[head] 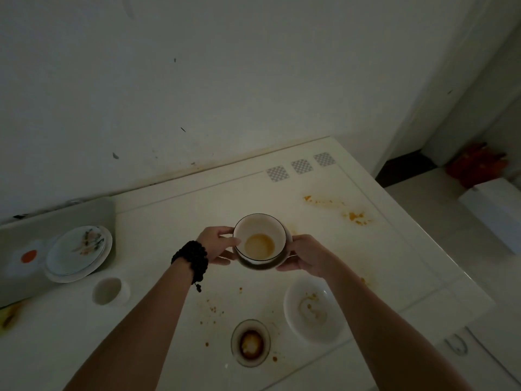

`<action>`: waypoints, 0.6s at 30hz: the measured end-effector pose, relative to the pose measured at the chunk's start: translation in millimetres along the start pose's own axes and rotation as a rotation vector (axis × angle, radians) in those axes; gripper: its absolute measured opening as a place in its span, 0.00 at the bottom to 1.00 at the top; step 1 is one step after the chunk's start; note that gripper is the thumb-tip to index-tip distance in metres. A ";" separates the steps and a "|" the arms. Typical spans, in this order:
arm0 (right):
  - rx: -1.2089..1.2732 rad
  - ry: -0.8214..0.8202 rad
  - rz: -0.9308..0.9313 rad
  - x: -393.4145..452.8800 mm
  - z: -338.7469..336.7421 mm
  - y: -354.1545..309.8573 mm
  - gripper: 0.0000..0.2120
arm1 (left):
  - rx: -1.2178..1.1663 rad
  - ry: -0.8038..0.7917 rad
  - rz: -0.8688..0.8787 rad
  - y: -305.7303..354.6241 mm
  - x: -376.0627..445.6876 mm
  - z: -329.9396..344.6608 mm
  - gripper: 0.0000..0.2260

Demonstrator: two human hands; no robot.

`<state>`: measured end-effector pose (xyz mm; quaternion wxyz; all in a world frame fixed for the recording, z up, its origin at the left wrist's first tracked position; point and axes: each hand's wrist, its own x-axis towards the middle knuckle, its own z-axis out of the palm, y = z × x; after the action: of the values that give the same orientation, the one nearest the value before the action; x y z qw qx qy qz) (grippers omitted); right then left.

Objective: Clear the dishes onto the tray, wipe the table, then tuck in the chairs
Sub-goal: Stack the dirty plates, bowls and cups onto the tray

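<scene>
A dark-rimmed white bowl (259, 241) with an orange film in its bottom is lifted above the white table (180, 210). My left hand (218, 245), with a black bead bracelet at the wrist, grips its left rim, thumb inside. My right hand (306, 256) holds its right side from below. The grey tray (25, 230) lies at the table's far left with stacked plates (77, 253) on it. A small white cup (108, 290), a white bowl (313, 309) and a small dish with dark sauce (251, 342) stand on the table near me.
Orange stains (355, 217) and crumbs mark the table at the right and near the front. The table's far edge meets a white wall. A white box (496, 210) and a red object (476, 165) sit on the floor at right. A yellow item (8, 317) lies at the left edge.
</scene>
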<state>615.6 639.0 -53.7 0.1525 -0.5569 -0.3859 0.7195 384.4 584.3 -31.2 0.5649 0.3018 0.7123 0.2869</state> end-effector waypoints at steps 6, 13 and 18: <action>0.035 -0.020 -0.026 -16.8 -21.9 9.7 0.14 | -0.427 -0.126 -0.162 -24.5 -11.3 31.5 0.17; 0.009 -0.005 -0.004 -37.2 -61.8 32.3 0.15 | -0.472 -0.293 -0.104 -46.2 -18.5 77.8 0.20; 0.099 -0.081 0.035 -59.6 -82.7 41.6 0.14 | -0.451 -0.303 -0.051 -44.3 -23.9 98.4 0.25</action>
<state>720.2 605.0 -50.0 0.1514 -0.5259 -0.3459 0.7621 480.2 544.1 -68.7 0.7250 0.1898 0.5450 0.3759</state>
